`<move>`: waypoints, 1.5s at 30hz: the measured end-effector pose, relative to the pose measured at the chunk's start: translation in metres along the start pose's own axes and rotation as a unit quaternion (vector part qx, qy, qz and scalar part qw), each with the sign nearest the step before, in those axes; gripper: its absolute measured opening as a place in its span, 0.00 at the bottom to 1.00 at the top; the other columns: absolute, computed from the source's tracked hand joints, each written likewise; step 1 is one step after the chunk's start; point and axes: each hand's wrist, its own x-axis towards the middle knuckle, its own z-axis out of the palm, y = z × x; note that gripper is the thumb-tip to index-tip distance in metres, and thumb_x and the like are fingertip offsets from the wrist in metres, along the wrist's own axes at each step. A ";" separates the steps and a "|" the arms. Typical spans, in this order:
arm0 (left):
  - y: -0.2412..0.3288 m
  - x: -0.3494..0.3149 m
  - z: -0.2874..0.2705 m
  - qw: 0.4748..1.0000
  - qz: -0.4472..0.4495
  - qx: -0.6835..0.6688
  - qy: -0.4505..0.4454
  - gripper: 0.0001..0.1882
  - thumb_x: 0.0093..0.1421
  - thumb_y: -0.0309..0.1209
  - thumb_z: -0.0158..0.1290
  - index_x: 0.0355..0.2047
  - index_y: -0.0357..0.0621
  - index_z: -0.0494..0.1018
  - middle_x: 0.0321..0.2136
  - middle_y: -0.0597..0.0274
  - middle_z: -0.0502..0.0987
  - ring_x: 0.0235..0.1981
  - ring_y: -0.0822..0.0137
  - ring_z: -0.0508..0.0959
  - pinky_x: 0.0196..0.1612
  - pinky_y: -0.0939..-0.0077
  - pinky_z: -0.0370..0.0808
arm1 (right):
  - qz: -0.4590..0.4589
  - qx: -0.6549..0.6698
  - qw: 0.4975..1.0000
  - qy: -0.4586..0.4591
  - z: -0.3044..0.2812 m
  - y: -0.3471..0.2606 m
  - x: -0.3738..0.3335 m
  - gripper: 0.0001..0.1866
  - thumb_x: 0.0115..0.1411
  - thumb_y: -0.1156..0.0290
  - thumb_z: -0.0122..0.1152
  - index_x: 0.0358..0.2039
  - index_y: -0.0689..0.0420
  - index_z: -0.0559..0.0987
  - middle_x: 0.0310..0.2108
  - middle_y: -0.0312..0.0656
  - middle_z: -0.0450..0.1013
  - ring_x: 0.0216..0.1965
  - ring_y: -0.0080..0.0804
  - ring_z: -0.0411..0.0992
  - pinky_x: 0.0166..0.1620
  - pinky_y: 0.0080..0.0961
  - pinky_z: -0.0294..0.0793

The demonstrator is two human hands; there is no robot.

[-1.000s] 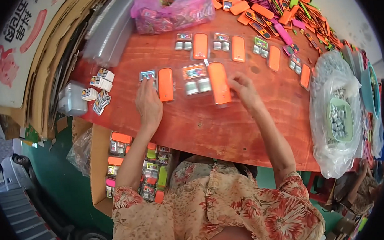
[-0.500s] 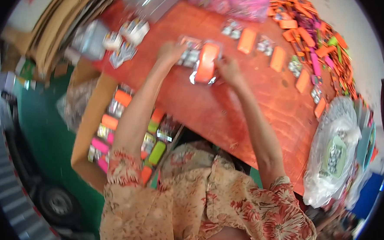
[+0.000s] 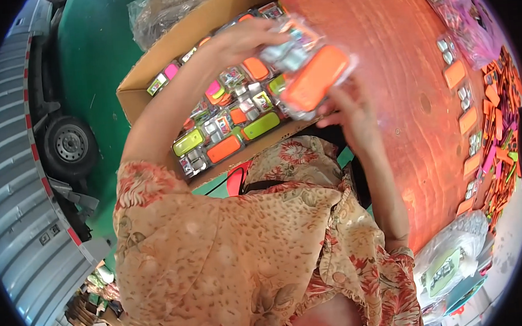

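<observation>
A clear blister package (image 3: 317, 80) with an orange oblong case and silvery small parts is held up over the edge between a carton and the table. My left hand (image 3: 249, 41) is closed on the end with the silvery parts; that end is smeared by motion. Beside the orange end is my right hand (image 3: 353, 114), its fingers apart at the package's lower edge; whether they touch it I cannot tell for sure. Below my left forearm the cardboard carton (image 3: 144, 66) holds several similar packages with orange, green and pink cases.
On the red table (image 3: 409, 173), a row of packages with orange cases (image 3: 468, 120) runs along the right. Beyond lie a pink plastic bag (image 3: 451, 17) and a heap of orange pieces (image 3: 496, 145). A clear bag (image 3: 454, 253) sits at the near right. A vehicle wheel (image 3: 71, 143) stands at left.
My view has swung left, toward the carton. Both hands have lifted the package from above the table to the carton's edge. My right hand's fingers have spread.
</observation>
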 end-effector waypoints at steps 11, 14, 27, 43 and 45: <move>-0.145 -0.137 -0.096 0.983 -0.162 0.040 0.081 0.20 0.48 0.34 0.53 0.41 0.40 0.65 0.29 0.73 0.68 0.29 0.79 0.66 0.29 0.85 0.64 | 0.190 -0.063 0.956 -0.212 0.039 0.063 -0.011 0.21 0.54 0.73 0.47 0.48 0.59 0.57 0.33 0.40 0.65 0.26 0.23 0.68 0.21 0.15 0.71; -0.171 -0.141 -0.101 0.946 -0.293 0.134 0.014 0.26 0.45 0.35 0.55 0.44 0.39 0.63 0.34 0.66 0.70 0.34 0.73 0.68 0.33 0.76 0.68 | 0.194 -0.048 0.963 -0.179 0.025 0.053 -0.016 0.18 0.55 0.73 0.47 0.46 0.60 0.59 0.34 0.40 0.66 0.26 0.23 0.68 0.22 0.15 0.71; -0.215 -0.109 -0.097 0.879 -0.185 0.439 0.023 0.30 0.39 0.36 0.54 0.46 0.44 0.63 0.40 0.49 0.69 0.43 0.57 0.68 0.45 0.68 0.63 | 0.170 -0.057 0.975 -0.132 0.008 0.057 -0.036 0.11 0.54 0.68 0.49 0.38 0.56 0.69 0.26 0.34 0.69 0.24 0.18 0.68 0.24 0.15 0.68; -0.336 -0.171 -0.200 0.938 -0.081 0.291 0.170 0.10 0.55 0.32 0.43 0.33 0.37 0.65 0.26 0.60 0.68 0.28 0.70 0.65 0.32 0.77 0.64 | -0.243 -0.326 0.905 0.121 -0.155 -0.014 -0.073 0.11 0.53 0.70 0.50 0.37 0.58 0.71 0.32 0.37 0.70 0.35 0.26 0.67 0.39 0.21 0.67; -0.267 -0.138 -0.118 0.922 -0.140 0.332 0.145 0.20 0.58 0.32 0.38 0.48 0.32 0.57 0.40 0.54 0.66 0.40 0.67 0.65 0.43 0.79 0.61 | -0.217 -0.081 0.931 0.281 -0.246 -0.002 -0.092 0.10 0.54 0.71 0.49 0.37 0.55 0.71 0.29 0.31 0.70 0.29 0.20 0.67 0.28 0.16 0.68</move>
